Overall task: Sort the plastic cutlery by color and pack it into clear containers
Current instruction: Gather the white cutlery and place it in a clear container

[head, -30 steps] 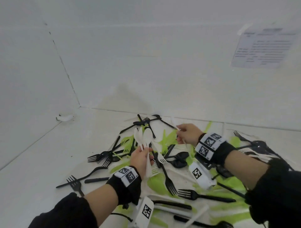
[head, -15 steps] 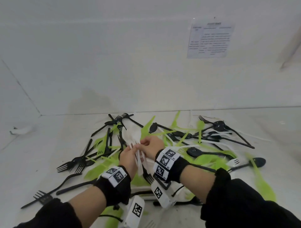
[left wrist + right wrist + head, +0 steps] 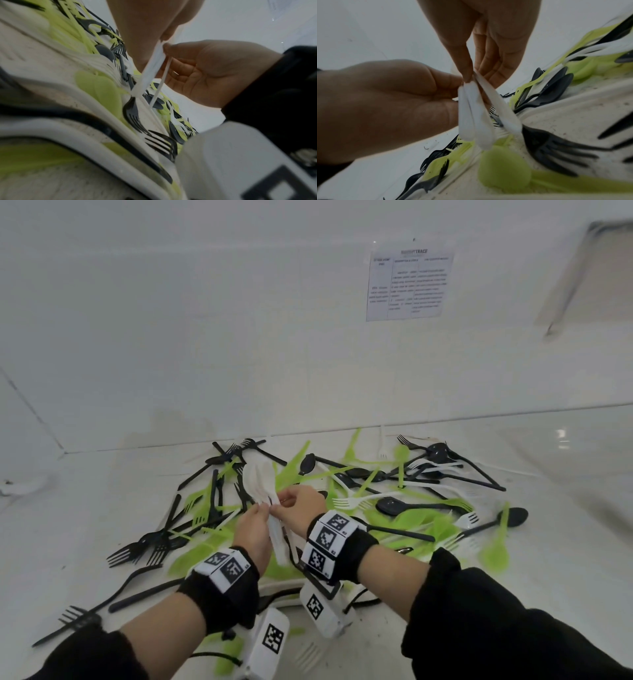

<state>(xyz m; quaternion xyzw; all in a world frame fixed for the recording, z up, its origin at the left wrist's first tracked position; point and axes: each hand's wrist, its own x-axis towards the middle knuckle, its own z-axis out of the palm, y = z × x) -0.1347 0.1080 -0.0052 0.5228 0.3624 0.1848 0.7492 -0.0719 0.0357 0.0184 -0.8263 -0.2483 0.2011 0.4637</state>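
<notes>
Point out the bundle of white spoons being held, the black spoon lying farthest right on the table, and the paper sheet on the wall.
white spoons (image 3: 258,479): head view, on the stacked bowls above the hands.
black spoon (image 3: 516,515): head view, on its bowl.
paper sheet (image 3: 409,285): head view, on its printed middle.

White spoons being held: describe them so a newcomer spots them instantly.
Find the cutlery pile on the white table. Above its left-centre both hands meet: left hand, right hand. Between them stands the white spoon bundle, the only cutlery lifted off the table.

Cutlery pile (image 3: 342,501) spread on the table (image 3: 68,525) against the back wall (image 3: 205,337), both hands meeting just before it, notice (image 3: 409,285) on the wall behind
</notes>
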